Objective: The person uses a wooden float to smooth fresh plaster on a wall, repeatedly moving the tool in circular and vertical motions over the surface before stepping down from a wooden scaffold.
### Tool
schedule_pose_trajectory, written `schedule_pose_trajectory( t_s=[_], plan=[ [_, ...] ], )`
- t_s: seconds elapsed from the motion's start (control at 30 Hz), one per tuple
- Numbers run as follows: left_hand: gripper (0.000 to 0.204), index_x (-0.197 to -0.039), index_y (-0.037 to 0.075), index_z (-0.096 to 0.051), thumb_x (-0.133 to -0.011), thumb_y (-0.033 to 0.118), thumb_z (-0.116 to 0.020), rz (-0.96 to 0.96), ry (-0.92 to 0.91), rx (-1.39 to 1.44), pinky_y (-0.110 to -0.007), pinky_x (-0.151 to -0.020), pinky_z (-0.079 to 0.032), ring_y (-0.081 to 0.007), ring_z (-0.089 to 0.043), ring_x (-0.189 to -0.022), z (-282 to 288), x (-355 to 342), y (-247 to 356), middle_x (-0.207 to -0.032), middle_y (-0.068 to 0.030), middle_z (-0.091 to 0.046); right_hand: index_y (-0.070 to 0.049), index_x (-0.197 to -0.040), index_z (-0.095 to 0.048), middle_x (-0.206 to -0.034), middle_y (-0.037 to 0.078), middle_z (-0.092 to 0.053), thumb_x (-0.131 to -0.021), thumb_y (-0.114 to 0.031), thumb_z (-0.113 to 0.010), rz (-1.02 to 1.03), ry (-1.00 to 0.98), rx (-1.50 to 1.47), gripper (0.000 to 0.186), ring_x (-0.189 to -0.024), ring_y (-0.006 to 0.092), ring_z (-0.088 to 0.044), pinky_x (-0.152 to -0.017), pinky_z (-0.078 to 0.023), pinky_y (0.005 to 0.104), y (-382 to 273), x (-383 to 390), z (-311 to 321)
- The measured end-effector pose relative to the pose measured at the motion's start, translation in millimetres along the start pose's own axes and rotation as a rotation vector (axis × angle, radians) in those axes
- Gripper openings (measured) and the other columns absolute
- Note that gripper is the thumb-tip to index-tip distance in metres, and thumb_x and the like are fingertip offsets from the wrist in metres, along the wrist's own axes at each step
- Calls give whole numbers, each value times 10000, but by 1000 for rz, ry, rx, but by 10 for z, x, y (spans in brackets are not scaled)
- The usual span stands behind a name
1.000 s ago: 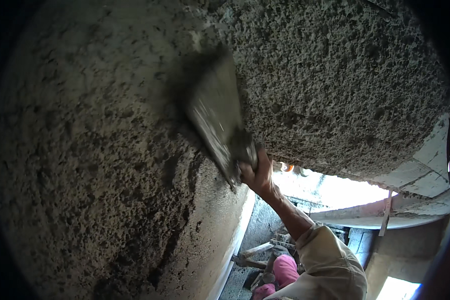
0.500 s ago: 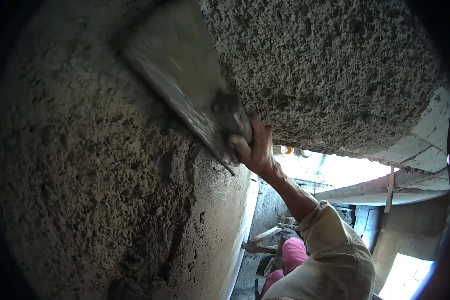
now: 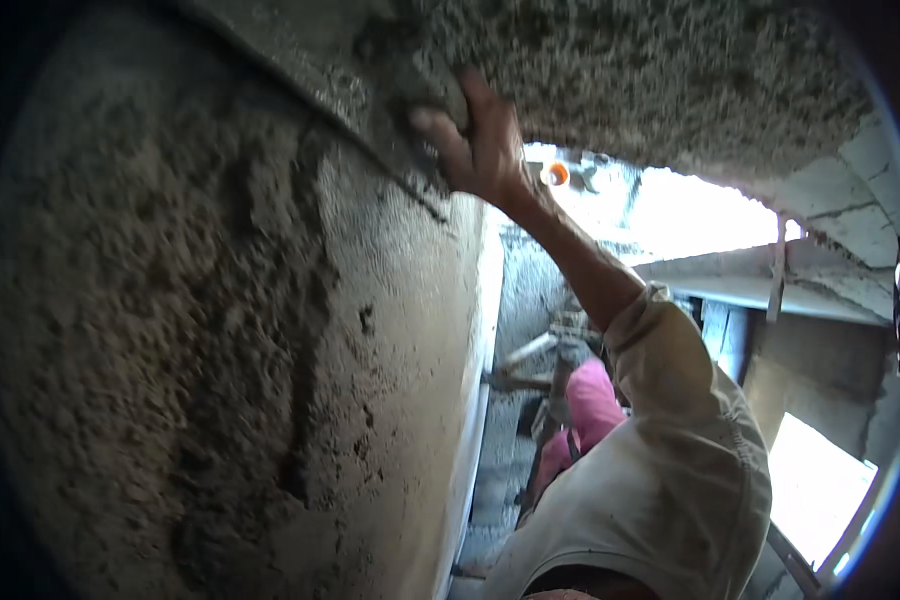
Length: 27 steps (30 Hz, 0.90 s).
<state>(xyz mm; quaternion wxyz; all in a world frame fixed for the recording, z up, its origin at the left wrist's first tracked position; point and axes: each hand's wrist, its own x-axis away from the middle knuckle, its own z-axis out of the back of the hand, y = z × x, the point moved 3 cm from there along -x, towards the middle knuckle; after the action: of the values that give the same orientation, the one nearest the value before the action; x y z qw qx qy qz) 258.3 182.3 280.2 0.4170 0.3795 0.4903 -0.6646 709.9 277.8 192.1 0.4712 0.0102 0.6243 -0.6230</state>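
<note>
Flat trowel/float [image 3: 355,90]: top of view, left of centre, plate running up-left from the right hand [image 3: 473,135], on or close against the wall; can't confirm full contact. Far end lost in the dark upper rim. Its lower-left edge reads as a dark slanted line, ending just below and left of the fingers.

Right hand: grasping the tool at its near end, thumb on the left, index finger above. Handle area dark and blurred, other fingers hidden. Left hand out of frame, can't tell its state.

Wall [image 3: 130,300]: rough, pitted mortar at left, smoother wet-looking strip [image 3: 410,340] below the tool's near end. Coarse grey surface [image 3: 670,90] upper right, beyond the hand.

Arm slants down-right into a beige sleeve [image 3: 670,400]. Pink cloth [image 3: 592,405] beside it, wood pieces [image 3: 530,360] near that. Bright gap [image 3: 690,215] right of the wrist, small orange round object [image 3: 557,174] at its left end.
</note>
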Motion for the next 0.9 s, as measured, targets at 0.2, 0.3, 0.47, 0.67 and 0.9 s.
schedule_pose_trajectory(
  t_s=[0.2,0.3,0.47,0.67,0.9],
  plan=[
    [658,-1305,-29,-435,-903,487,-500,-10,34,43,-566,-1008,-248,-412,-360,-1234,-22,-18,42,-1324,-244,-422,-3,-1136,-528,-993,340,-578,-881,-169,-607,465,211,578,315,-644,357,-627,-488,-519,395,838,1601,-510],
    [655,-1300,-31,-438,-902,485,-502,-29,45,66,-564,-1005,-252,-412,-365,-1228,8,34,59,-1319,-244,-425,6,-1174,-526,-1041,318,-557,-891,-181,-568,150,183,399,342,-794,428,-587,-635,-489,459,781,2825,-850],
    [650,-1293,-33,-444,-900,481,-505,-50,64,75,-561,-1000,-259,-412,-372,-1218,47,96,6,-1309,-244,-432,26,-1166,-482,-991,283,-605,-850,-362,-628,-707,-48,-304,521,-960,409,-620,-781,-487,445,-457,3988,-1220],
    [644,-1284,-36,-451,-899,477,-509,-25,65,97,-558,-993,-267,-411,-382,-1207,60,143,-14,-1298,-244,-440,3,-1121,-474,-776,266,-579,-862,-395,-627,-816,-13,-223,498,-702,391,-616,-660,-471,462,-614,3113,-911],
    [638,-1274,-40,-459,-897,472,-514,0,79,124,-555,-986,-277,-411,-393,-1194,63,163,-52,-1286,-244,-449,-60,-881,-506,-559,15,-442,-911,-597,-453,-1510,187,-500,541,-431,123,-433,-381,-357,315,253,3599,-1089]
  ],
)
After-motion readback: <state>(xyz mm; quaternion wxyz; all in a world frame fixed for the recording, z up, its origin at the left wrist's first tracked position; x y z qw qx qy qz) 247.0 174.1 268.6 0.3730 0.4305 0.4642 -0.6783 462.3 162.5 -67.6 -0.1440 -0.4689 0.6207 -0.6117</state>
